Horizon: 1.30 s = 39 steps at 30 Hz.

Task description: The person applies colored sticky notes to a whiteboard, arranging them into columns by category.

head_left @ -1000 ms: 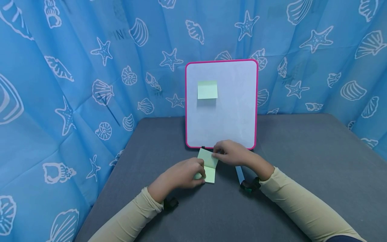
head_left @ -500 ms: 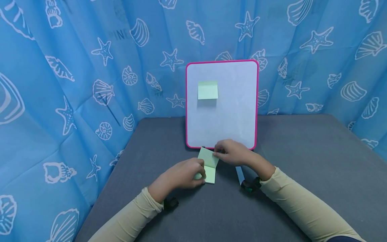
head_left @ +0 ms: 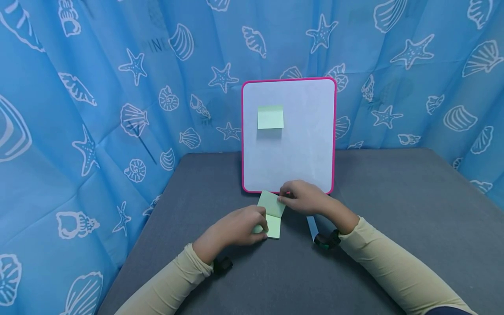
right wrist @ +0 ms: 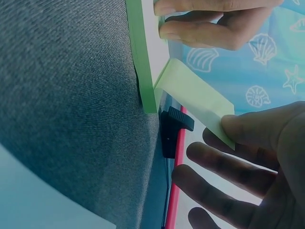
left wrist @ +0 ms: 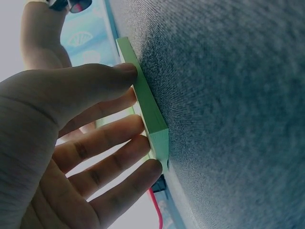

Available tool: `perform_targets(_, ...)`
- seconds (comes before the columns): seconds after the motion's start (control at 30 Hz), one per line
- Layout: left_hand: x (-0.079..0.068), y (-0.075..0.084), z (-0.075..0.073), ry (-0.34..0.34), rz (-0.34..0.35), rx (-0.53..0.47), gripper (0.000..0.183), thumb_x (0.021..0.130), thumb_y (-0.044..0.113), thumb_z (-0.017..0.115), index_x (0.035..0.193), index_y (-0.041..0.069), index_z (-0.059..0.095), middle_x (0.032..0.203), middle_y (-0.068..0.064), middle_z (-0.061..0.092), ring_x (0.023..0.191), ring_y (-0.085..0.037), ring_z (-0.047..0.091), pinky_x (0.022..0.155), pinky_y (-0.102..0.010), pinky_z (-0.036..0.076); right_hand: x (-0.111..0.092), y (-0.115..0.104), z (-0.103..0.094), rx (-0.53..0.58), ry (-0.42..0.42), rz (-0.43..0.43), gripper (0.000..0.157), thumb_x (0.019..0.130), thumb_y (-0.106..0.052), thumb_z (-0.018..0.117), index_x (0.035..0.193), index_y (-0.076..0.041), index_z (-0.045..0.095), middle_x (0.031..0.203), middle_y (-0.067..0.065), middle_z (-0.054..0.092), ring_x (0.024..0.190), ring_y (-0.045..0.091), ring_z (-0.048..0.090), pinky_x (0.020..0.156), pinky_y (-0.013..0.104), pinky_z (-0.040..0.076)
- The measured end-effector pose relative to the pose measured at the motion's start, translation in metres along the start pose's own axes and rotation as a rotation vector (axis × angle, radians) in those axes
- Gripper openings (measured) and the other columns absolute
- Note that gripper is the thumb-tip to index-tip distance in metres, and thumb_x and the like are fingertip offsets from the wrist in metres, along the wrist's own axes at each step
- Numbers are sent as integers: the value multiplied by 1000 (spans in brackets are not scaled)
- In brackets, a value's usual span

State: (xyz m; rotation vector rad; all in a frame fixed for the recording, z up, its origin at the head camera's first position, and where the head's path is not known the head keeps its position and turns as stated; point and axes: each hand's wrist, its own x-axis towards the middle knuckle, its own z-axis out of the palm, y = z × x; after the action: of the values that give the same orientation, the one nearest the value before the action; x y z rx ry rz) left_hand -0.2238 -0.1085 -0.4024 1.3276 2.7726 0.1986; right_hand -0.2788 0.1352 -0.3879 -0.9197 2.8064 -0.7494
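Note:
On the grey table lies a pale green sticky note pad (head_left: 274,228). My left hand (head_left: 239,225) holds it down by its left part, with the thumb on the pad's near side and fingertips over its top in the left wrist view. The pad's top sheet (head_left: 271,203) stands lifted and bends away at its far edge. Between thumb and index finger, my right hand (head_left: 304,199) pinches a corner of this sheet; its other fingers are spread. In the right wrist view the sheet (right wrist: 198,95) is still joined to the pad (right wrist: 148,81) along one edge.
A pink-framed whiteboard (head_left: 303,148) stands behind the pad, with one green sticky note (head_left: 270,117) on it. A black clip-like foot (right wrist: 176,126) sits at its lower edge. Under my right wrist lies a light blue strip (head_left: 312,225). A blue shell-print curtain (head_left: 157,109) hangs behind.
My right hand has moved slightly away toward the whiteboard, drawing the sheet a little farther up. The left hand and the pad stay in place.

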Motion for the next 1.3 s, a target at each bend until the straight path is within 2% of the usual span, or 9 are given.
perform_targets(0.83, 2, 1, 0, -20, -14, 2, 20, 96, 30, 81, 107, 14, 84, 99, 2, 68, 79, -7, 53, 75, -22, 50, 0, 0, -3, 3, 25, 17, 21, 104, -25, 69, 112, -9, 79, 106, 4, 78, 95, 19, 69, 81, 38, 61)
perform_targets(1.3, 2, 0, 1, -15, -9, 0, 20, 96, 30, 81, 107, 14, 84, 98, 2, 67, 79, -7, 52, 74, -21, 48, 1, 2, -3, 2, 49, 2, 19, 103, -23, 69, 111, -8, 79, 104, 4, 77, 92, 18, 68, 79, 37, 60)
